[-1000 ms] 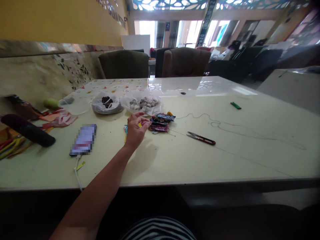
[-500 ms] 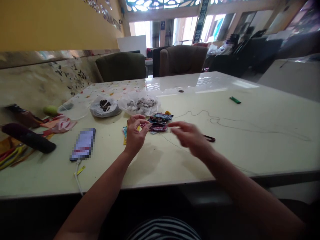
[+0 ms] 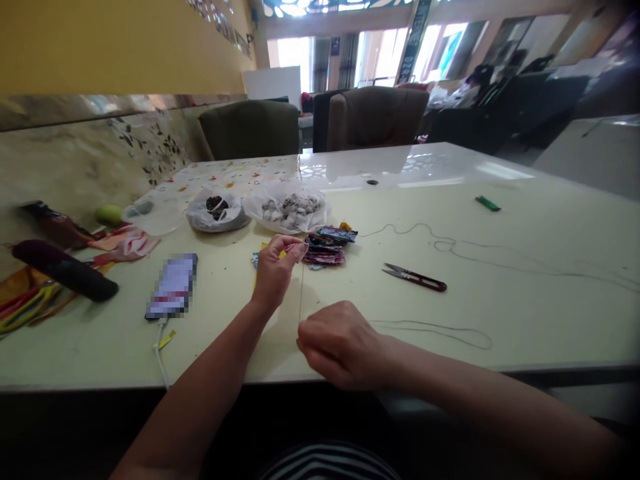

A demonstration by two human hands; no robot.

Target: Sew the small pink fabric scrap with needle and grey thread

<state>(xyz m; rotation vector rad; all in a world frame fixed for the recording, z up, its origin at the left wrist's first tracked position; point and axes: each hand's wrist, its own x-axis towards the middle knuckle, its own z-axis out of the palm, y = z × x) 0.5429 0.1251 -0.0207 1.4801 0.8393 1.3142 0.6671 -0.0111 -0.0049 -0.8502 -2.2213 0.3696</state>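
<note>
My left hand is pinched closed beside a stack of small colourful packets, with a thread running down from its fingertips. Lower and to the right, my right hand is closed in a fist round the thread, near the table's front edge. Between the two hands the thin thread runs nearly straight. A loop of thread lies right of my right hand. Dark thread snips rest on the table further right. Yellow and blue packets show partly behind my left hand.
Two white bags, one with dark bits, one with greyish-white lumps, stand behind the packets. A phone with a cable lies left. Beyond it are a dark cylindrical object and cloth. A green item lies far right.
My right hand has moved down and left, towards the front edge, and closed into a fist. The snips are now uncovered. My left hand stays pinched near the packets. The view has shifted slightly.
</note>
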